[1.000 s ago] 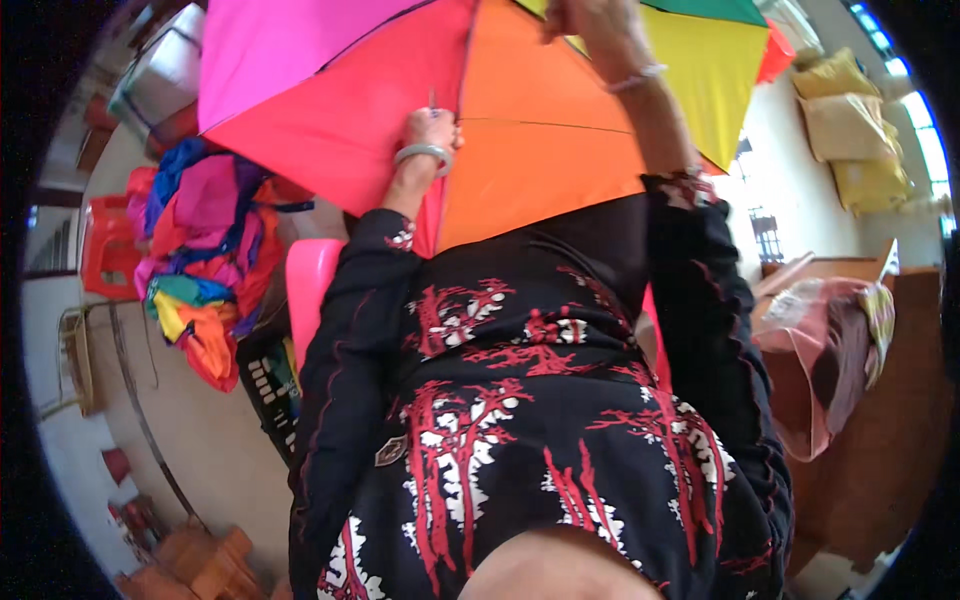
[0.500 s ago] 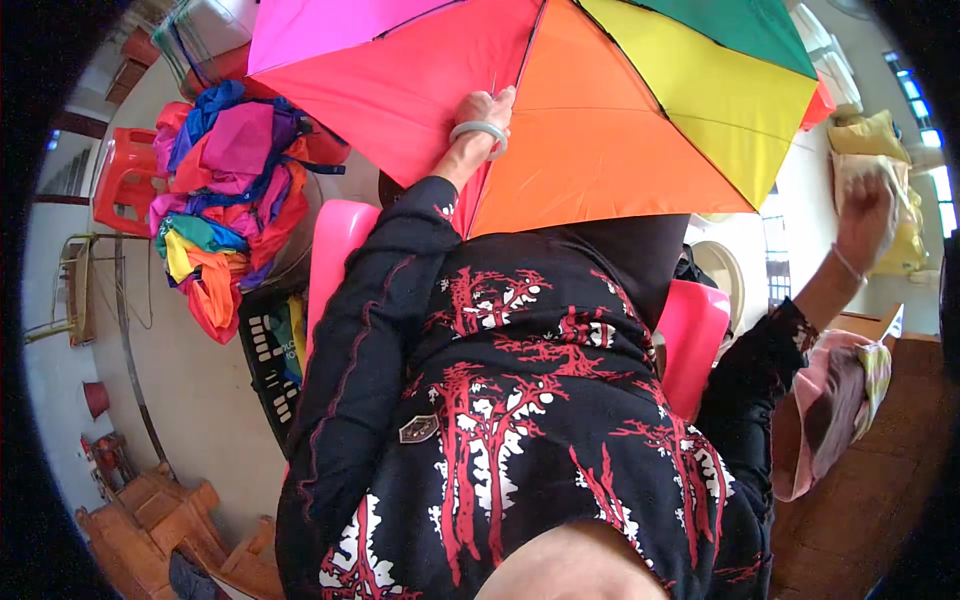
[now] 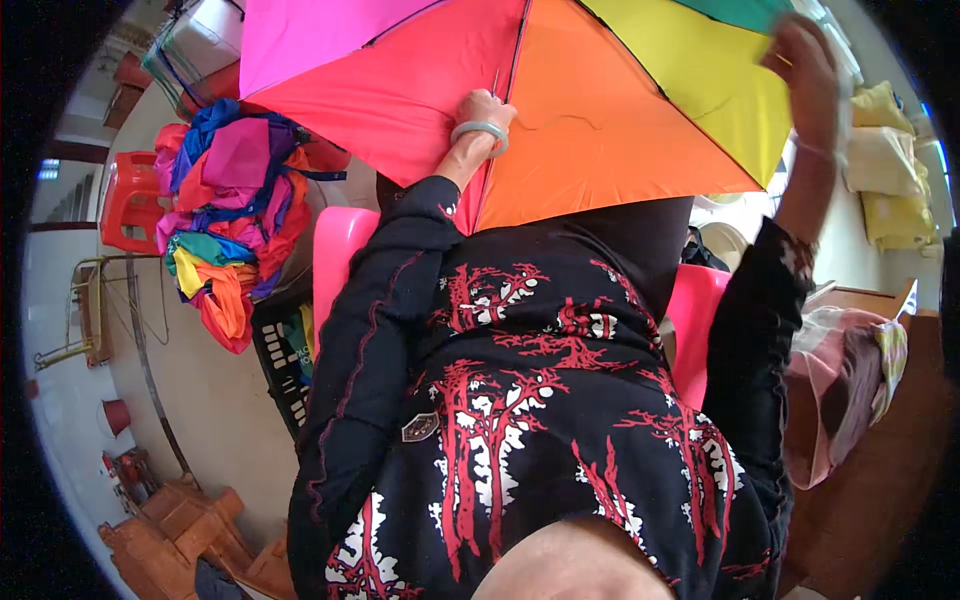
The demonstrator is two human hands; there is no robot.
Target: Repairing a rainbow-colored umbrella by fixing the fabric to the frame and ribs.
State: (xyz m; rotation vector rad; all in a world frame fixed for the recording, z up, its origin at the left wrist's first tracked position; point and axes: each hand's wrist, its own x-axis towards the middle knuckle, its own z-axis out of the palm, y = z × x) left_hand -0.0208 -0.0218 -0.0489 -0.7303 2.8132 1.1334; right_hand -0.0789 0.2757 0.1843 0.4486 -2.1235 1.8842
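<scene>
Over my lap spreads a multicoloured umbrella point(image 3: 610, 130) with pink, red, orange, yellow and green panels and dark ribs. My left hand point(image 3: 483, 113), a pale bangle at its wrist, is closed on the umbrella at the rib between the red and orange panels. A thin, needle-like sliver point(image 3: 496, 80) sticks up just above those fingers. My right hand point(image 3: 808, 85) is raised at the right, in front of the yellow panel's outer edge. Its fingers are bent together as if in a pinch; whatever they hold is too small and blurred to name.
At the left a heap of colourful fabric point(image 3: 235, 200) lies beside a red plastic stool point(image 3: 132, 205). Below it stands a black crate point(image 3: 280, 350). A pink chair point(image 3: 345, 240) is under me. Cloth point(image 3: 840, 390) hangs by brown wooden furniture at the right; yellowish sacks point(image 3: 890, 160) lie behind.
My right hand has swung up and inward, from the far right to beside the umbrella's yellow panel. My left hand keeps its hold on the umbrella. The view has shifted slightly.
</scene>
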